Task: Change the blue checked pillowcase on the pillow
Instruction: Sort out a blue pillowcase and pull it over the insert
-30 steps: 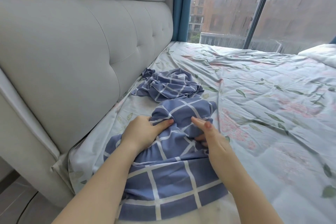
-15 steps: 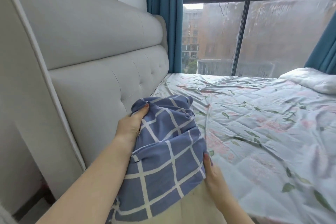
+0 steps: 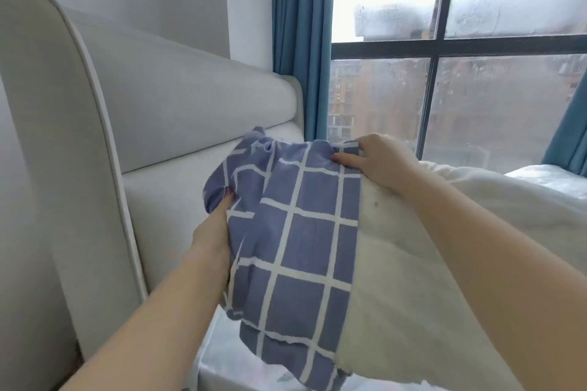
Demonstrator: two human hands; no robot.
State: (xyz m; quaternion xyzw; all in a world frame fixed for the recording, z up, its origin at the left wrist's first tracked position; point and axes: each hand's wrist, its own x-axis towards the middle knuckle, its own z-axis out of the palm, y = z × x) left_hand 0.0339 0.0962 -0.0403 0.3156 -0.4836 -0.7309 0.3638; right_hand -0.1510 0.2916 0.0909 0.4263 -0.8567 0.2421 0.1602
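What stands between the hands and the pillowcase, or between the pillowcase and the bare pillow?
Nothing visible. The left hand grips the pillowcase at its left edge, and the right hand pinches its top. The bare pillow starts right at the case's edge; only the right forearm crosses it.

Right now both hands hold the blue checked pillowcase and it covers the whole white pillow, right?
No. The head view shows the blue checked pillowcase covering only part of the white pillow; the rest is bare. The left hand and right hand do hold it.

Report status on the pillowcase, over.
Both holding: left hand grips pillowcase side, right hand pinches its top edge. Pillowcase covers only one end of pillow. Close on left: headboard.
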